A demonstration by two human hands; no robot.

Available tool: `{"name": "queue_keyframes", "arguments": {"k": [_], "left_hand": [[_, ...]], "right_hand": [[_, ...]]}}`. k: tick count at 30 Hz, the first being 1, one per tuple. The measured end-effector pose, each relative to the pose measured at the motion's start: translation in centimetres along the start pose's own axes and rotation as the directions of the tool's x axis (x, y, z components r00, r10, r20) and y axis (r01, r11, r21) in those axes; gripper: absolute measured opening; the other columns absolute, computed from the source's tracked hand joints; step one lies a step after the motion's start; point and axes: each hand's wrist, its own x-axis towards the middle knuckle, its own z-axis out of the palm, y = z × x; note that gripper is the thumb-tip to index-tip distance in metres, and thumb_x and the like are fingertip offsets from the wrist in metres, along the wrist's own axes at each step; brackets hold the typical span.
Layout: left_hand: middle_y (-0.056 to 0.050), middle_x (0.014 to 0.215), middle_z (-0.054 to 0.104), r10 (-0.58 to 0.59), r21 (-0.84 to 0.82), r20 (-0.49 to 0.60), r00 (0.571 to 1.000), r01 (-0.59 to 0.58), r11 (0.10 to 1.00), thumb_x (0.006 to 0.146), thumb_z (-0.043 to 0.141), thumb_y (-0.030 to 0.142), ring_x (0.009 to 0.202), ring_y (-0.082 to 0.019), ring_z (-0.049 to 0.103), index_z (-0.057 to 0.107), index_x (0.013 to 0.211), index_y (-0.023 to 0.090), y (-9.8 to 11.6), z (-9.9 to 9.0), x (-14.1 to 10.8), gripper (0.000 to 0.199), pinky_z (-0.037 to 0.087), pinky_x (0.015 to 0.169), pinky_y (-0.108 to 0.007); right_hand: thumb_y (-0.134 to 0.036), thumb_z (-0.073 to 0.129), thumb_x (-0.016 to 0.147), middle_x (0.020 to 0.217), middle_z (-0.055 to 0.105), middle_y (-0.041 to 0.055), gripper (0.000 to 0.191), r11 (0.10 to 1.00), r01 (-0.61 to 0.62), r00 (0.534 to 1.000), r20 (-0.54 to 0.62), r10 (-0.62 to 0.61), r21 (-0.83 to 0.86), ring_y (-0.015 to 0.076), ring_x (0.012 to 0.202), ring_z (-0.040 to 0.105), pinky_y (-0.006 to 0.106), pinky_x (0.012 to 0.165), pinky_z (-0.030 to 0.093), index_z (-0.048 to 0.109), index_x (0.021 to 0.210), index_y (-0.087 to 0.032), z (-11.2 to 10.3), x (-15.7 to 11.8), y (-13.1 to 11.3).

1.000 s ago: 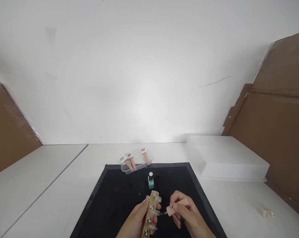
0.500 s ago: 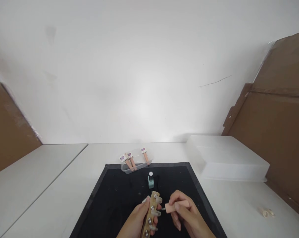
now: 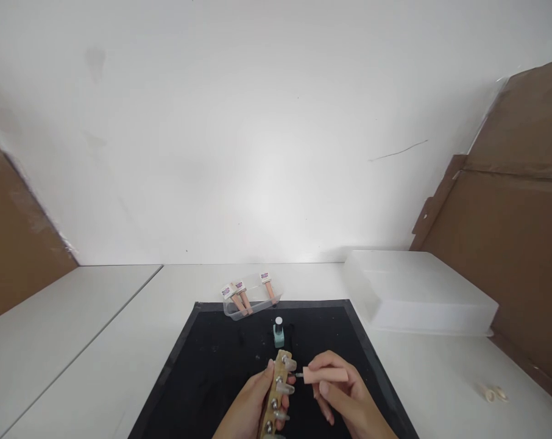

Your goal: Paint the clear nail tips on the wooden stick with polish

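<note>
My left hand [image 3: 253, 399] is closed around a wooden strip [image 3: 272, 403] that carries several metal knobs and clear nail tips [image 3: 285, 388] pointing right. In my right hand [image 3: 342, 396] is a pink handle [image 3: 325, 375], pinched between thumb and fingers. A thin metal end sticks out of the handle to the left, close to the strip's upper part; whether it touches a tip is too small to tell. Just beyond the strip, a teal bottle [image 3: 279, 337] with a black and white top stands upright on the black mat [image 3: 203, 366].
At the mat's back edge is a clear tray [image 3: 234, 315] with pink-handled pieces [image 3: 270, 291] bearing white labels. A white box [image 3: 434, 296] sits at the right. Two small pale rings [image 3: 490, 394] lie on the right of the white table [image 3: 93, 341]. Cardboard panels flank both sides.
The wooden strip has shifted slightly up and left with my left hand. The pink handle is now more level, its thin end a little higher. A white piece behind the strip is no longer visible.
</note>
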Motion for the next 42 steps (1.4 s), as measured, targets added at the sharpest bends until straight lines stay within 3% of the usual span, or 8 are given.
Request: {"name": "queue_keyframes", "arguments": {"k": [4, 7, 15, 21, 35, 42], "left_hand": [[0.003, 0.050, 0.049, -0.005, 0.002, 0.010, 1.000, 0.005, 1.000, 0.056, 0.052, 0.069, 0.041, -0.005, 0.037, 0.060, 0.078, 0.011, 0.0, 0.0, 0.1, 0.062, 0.027, 0.045, -0.020], [0.003, 0.050, 0.049, -0.010, 0.011, 0.022, 1.000, 0.010, 1.000, 0.054, 0.053, 0.069, 0.041, -0.004, 0.037, 0.060, 0.079, 0.010, 0.0, 0.0, 0.0, 0.064, 0.027, 0.045, -0.020], [0.003, 0.049, 0.050, -0.040, 0.019, 0.034, 0.999, 0.039, 0.999, 0.047, 0.055, 0.072, 0.041, -0.005, 0.039, 0.060, 0.079, 0.010, -0.4, -0.2, 0.2, 0.070, 0.028, 0.044, -0.020], [0.003, 0.049, 0.051, -0.031, 0.016, 0.043, 0.999, 0.031, 0.999, 0.049, 0.054, 0.071, 0.040, -0.005, 0.039, 0.059, 0.081, 0.010, -0.6, -0.4, 0.6, 0.069, 0.028, 0.043, -0.020], [0.003, 0.049, 0.051, -0.028, 0.060, -0.016, 0.999, 0.029, 0.998, 0.044, 0.054, 0.074, 0.041, -0.005, 0.040, 0.058, 0.081, 0.012, -0.2, 0.0, 0.0, 0.072, 0.030, 0.044, -0.020], [0.003, 0.049, 0.051, -0.035, 0.080, -0.031, 0.999, 0.037, 0.996, 0.048, 0.053, 0.073, 0.041, -0.006, 0.040, 0.057, 0.078, 0.012, -0.3, 0.0, -0.1, 0.068, 0.029, 0.044, -0.020]], "right_hand": [[-0.038, 0.070, 0.069, 0.080, 0.055, 0.0026, 0.022, 0.997, 0.075, 0.997, 0.000, -0.075, -0.031, 0.0023, 0.038, 0.038, 0.018, 0.036, 0.030, 0.069, 0.073, -0.017, -0.2, -0.1, 0.2], [-0.035, 0.070, 0.071, 0.081, 0.057, 0.0023, 0.019, 0.996, 0.086, 0.996, -0.029, -0.086, -0.029, 0.0021, 0.039, 0.040, 0.019, 0.037, 0.033, 0.069, 0.065, -0.017, -0.2, -0.1, 0.2], [-0.035, 0.073, 0.066, 0.083, 0.064, 0.0058, 0.015, 0.994, 0.090, 0.994, -0.049, -0.093, -0.053, 0.0075, 0.046, 0.051, 0.016, 0.035, 0.035, 0.074, 0.066, -0.021, -0.2, 0.2, 0.4], [-0.038, 0.073, 0.065, 0.089, 0.066, 0.0097, 0.017, 0.994, 0.073, 0.997, 0.017, -0.072, -0.086, 0.0108, 0.050, 0.053, 0.017, 0.034, 0.034, 0.077, 0.072, -0.023, -0.5, 0.3, 1.2], [-0.039, 0.075, 0.062, 0.071, 0.066, 0.0046, 0.028, 0.998, -0.038, 0.998, 0.055, 0.041, -0.053, 0.0062, 0.043, 0.043, 0.016, 0.036, 0.033, 0.073, 0.084, -0.021, -0.2, 0.3, 0.9], [-0.038, 0.072, 0.067, 0.076, 0.064, 0.0049, 0.020, 0.995, -0.025, 0.999, 0.045, 0.029, -0.098, 0.0044, 0.042, 0.042, 0.018, 0.038, 0.033, 0.075, 0.072, -0.019, 0.2, 0.2, 0.0]]}}
